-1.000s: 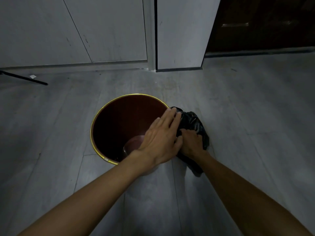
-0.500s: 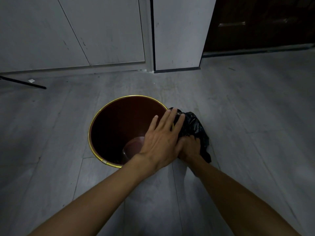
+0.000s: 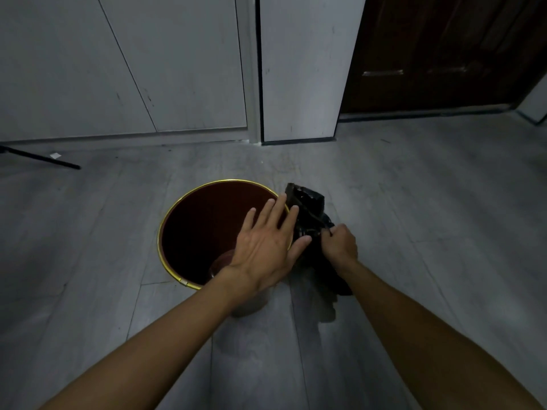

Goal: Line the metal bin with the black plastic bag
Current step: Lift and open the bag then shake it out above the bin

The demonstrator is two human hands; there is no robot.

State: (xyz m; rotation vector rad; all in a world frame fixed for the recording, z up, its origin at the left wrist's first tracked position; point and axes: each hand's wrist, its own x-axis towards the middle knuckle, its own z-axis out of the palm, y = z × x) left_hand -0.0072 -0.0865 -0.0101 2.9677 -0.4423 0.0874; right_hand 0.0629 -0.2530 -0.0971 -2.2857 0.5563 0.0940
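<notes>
A round metal bin (image 3: 165, 226) with a gold rim and a dark inside stands on the grey floor. A crumpled black plastic bag (image 3: 309, 207) hangs just right of the rim, its lower end trailing down beside the bin. My right hand (image 3: 340, 244) is closed on the bag's middle. My left hand (image 3: 266, 247) lies flat with fingers spread over the bin's right rim, thumb tip touching the bag. Nothing lies inside the bin that I can make out.
White cabinet panels (image 3: 148, 69) and a white post (image 3: 299, 69) stand behind the bin. A dark wooden door (image 3: 444, 51) is at the back right. A thin black rod (image 3: 41, 158) lies on the floor at far left.
My right hand has lifted and shifted right, pulling the bag up so its top stands taller beside the rim. My left hand stays spread over the rim.
</notes>
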